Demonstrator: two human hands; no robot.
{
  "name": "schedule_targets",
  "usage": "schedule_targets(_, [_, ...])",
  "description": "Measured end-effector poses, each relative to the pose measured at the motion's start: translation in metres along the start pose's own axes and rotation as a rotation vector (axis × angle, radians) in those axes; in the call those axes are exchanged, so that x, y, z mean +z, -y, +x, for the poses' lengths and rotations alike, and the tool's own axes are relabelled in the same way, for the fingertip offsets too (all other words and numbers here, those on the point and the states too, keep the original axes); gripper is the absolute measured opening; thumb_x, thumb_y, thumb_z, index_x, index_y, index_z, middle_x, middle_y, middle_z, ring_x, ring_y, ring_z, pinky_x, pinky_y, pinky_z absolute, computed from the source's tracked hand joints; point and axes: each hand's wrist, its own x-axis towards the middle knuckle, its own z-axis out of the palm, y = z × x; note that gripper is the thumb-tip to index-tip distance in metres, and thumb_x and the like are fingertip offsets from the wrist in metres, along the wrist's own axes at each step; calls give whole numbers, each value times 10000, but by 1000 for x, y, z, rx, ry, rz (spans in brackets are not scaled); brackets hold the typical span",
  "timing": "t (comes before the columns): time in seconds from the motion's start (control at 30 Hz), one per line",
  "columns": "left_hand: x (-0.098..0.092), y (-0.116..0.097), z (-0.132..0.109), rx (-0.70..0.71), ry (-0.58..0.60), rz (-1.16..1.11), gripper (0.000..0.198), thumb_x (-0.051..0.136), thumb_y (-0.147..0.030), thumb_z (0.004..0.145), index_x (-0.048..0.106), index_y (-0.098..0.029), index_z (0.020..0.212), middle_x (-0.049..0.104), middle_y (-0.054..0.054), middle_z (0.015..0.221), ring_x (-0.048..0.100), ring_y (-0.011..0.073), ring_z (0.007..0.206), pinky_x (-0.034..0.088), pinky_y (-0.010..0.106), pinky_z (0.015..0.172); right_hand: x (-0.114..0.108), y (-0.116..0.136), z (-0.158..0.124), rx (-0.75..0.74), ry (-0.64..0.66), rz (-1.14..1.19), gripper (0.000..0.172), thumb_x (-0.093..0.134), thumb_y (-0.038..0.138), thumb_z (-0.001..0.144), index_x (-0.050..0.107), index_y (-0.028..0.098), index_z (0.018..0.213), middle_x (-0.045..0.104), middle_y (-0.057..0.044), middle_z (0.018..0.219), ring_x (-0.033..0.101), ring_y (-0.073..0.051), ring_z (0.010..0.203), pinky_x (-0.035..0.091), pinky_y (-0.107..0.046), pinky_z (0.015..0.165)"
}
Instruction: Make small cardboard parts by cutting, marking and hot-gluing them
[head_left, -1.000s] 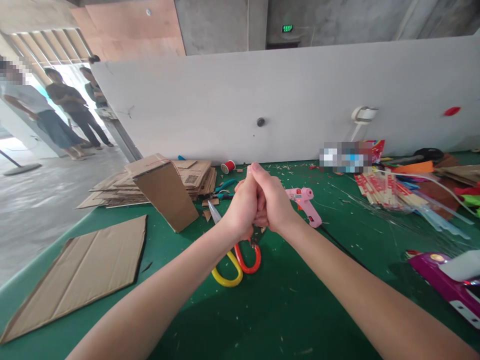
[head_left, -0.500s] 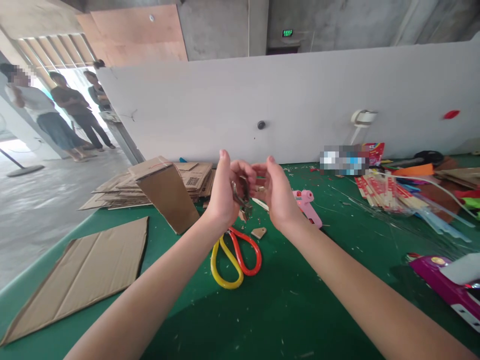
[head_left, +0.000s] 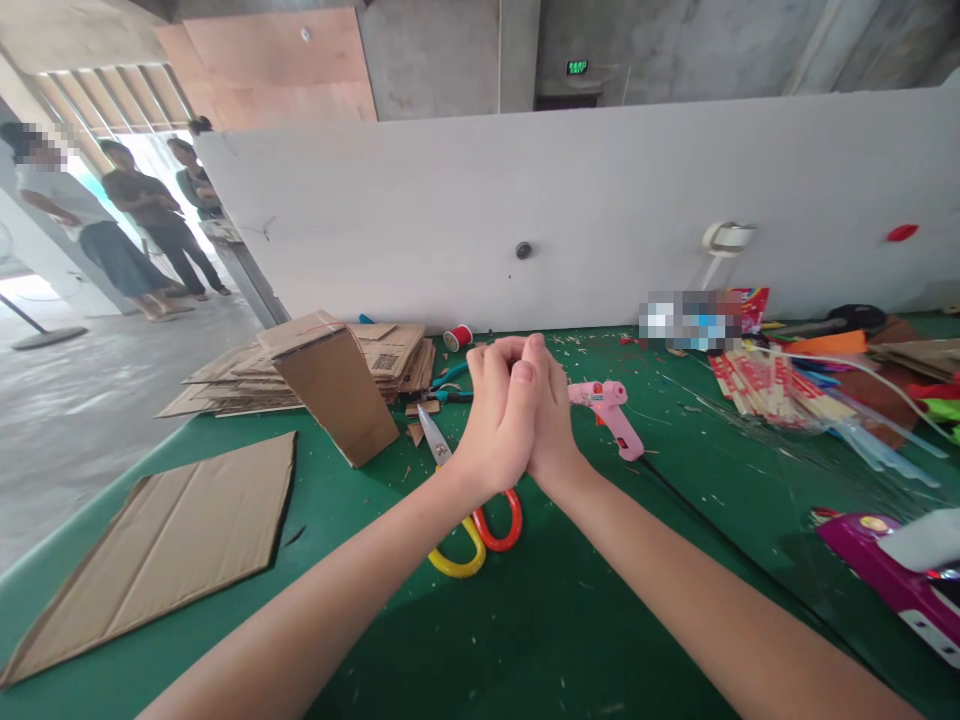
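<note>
Above the green table, my left hand (head_left: 493, 425) and my right hand (head_left: 553, 425) are pressed palm to palm, fingers folded and thumbs side by side. Whatever lies between the palms is hidden. Just behind and below them, scissors (head_left: 441, 452) with one yellow and one red handle lie on the table, partly covered by my left hand and wrist. A pink glue gun (head_left: 613, 410) lies close to the right of my right hand, its black cord trailing toward me. Pliers with teal handles (head_left: 450, 378) show behind my left hand.
A folded cardboard piece (head_left: 337, 390) stands before stacked cardboard (head_left: 225, 385); a flat sheet (head_left: 172, 540) lies at left. A red spool (head_left: 457, 337) sits near the white partition (head_left: 420, 220). Packets and sticks (head_left: 772, 385) and a purple device (head_left: 862, 545) are at right. Several people stand far left.
My hands were apart and cupped, with a dark, shiny metallic object at my left palm. They have come together, and that object is out of sight.
</note>
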Motion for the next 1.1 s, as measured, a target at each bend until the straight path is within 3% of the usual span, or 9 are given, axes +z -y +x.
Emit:
schedule_targets(0.1, [-5,1,-1,64,137,75,556,95,-528,942,471,-168,1137,499,128,1132,423,220,1159,406,374,992,-3,-10,1,63,-28,124,285,433,443,855,438,235,660,423,43,604,441,-125,546,389,-271,535])
schedule_targets(0.2, [-11,1,2,238,231,311,517,186,-484,951,418,-130,1248,512,141,1218,425,249,1168,314,445,1052,-9,-14,9,98,-27,92,279,456,438,843,481,227,661,492,28,615,498,-132,573,417,-269,549])
schedule_targets(0.33, [-20,-4,8,339,119,554,528,335,-470,928,364,-111,1314,563,136,1209,465,274,1141,295,483,1035,-21,-4,24,66,-89,-4,264,469,448,844,563,223,743,588,9,641,573,-141,586,433,-257,526])
schedule_targets(0.43, [-23,-8,-3,309,28,615,460,396,-411,915,394,-130,1280,567,133,1195,498,263,1107,388,437,945,-29,11,39,250,-69,73,314,434,448,858,564,195,724,604,-11,585,589,-141,503,420,-246,446])
schedule_targets(0.53, [-28,-2,-34,221,202,672,330,434,-384,896,499,-171,1140,599,106,1118,542,262,1028,442,433,861,-37,26,50,372,-76,97,364,420,439,873,554,172,664,614,-40,565,605,-138,491,374,-219,389])
schedule_targets(0.67, [-44,16,-79,97,589,709,386,552,-499,804,568,-240,1090,588,77,1198,511,306,1127,375,537,987,-45,41,54,411,-59,169,456,405,560,853,574,178,671,606,-47,542,629,-159,528,373,-227,385])
schedule_targets(0.73, [-54,23,-90,78,645,723,330,506,-438,847,576,-242,1103,553,70,1278,474,304,1196,309,568,1043,-46,45,53,419,-31,198,496,394,616,834,577,189,661,593,-41,523,622,-167,525,418,-254,420])
schedule_targets(0.9, [-74,29,-94,77,678,695,355,478,-391,857,567,-222,1156,561,79,1281,473,270,1225,299,512,1086,-46,41,51,519,-8,159,531,356,629,860,569,202,627,552,-22,472,545,-141,439,441,-281,452])
schedule_targets(1.1, [-104,36,-98,108,745,739,390,501,-356,827,548,-221,1191,554,74,1315,455,264,1265,285,477,1113,-52,31,54,612,123,252,369,539,445,812,563,177,559,573,-15,518,506,-111,441,390,-260,450])
